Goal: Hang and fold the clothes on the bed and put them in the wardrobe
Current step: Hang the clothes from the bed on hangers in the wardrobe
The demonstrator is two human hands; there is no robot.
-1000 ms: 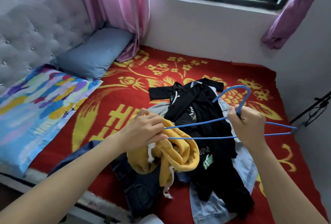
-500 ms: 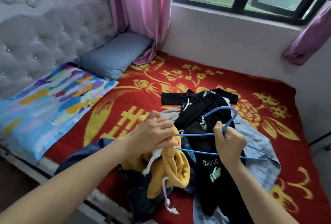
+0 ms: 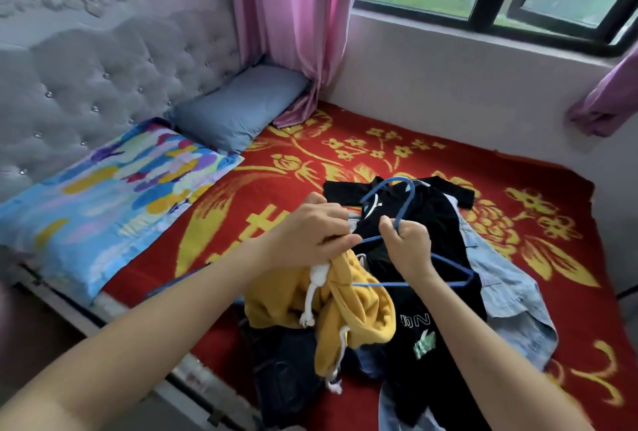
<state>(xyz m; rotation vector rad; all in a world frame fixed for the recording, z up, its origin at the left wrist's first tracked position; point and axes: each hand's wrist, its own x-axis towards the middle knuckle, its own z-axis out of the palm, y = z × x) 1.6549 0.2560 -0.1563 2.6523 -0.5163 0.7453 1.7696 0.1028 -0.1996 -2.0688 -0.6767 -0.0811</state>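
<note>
Yellow hoodie (image 3: 348, 310) is the one getting hung right now. It's bunched up near the front edge of the bed (image 3: 483, 161), sitting on top of some dark jeans (image 3: 286, 361). The left hand (image 3: 310, 234) has its fingers curled tight, pinching a wad of the yellow fabric up against the left tip of the blue hanger (image 3: 379, 283). I can't tell if that tip is actually inside the garment yet. The right hand (image 3: 409, 244) is wrapped around the hanger's neck just under the hook, holding it up off the pile. Further right, the black top (image 3: 431, 327) is spread flat, and a light denim shirt (image 3: 511, 292) sticks out from under it toward the right edge. My two cents: find the neck opening first instead of shoving wire into a ball of cloth. Then feed one shoulder in, keep the hanger steady with the right hand, and walk the fabric across to the other shoulder. Watch the white drawcords so they don't snag on the wire. I'd also lift the hoodie off the pile so the jeans don't come along for the ride.
</note>
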